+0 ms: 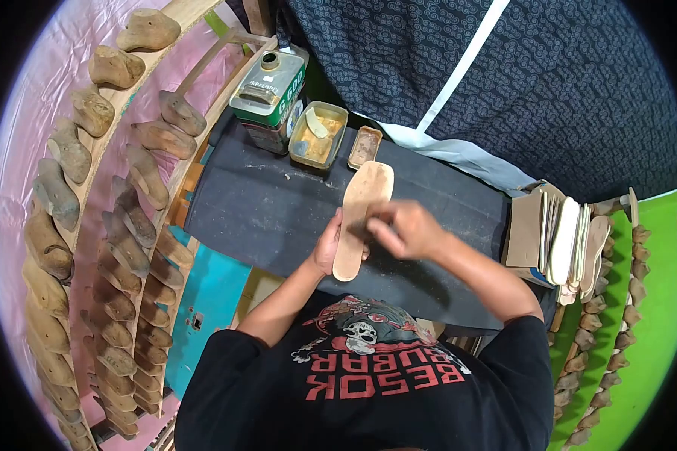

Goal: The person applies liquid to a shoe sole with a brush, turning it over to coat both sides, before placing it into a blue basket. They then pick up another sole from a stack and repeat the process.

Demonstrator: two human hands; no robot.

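Observation:
A light tan, sole-shaped insole [359, 234] is held above the dark work table, its wider end pointing away from me. My left hand [329, 244] is closed round it from the left and below, with fingertips showing at its right edge. Over the right side of the insole is my right hand [408, 229], fingers curled in and slightly blurred. Whatever those fingers may hold is hidden. Just beyond the insole stands a small brown-stained tray [365, 146]. Left of that is a yellowish tub [338, 114] with a pale strip and residue inside.
A green and silver metal can [269, 86] stands at the table's [241, 188] back left. Shelves of wooden shoe lasts [165, 140] line the left side, more the right. A cardboard box [524, 229] with upright insoles [564, 240] sits at the right edge. Dark patterned cloth [549, 90] hangs behind.

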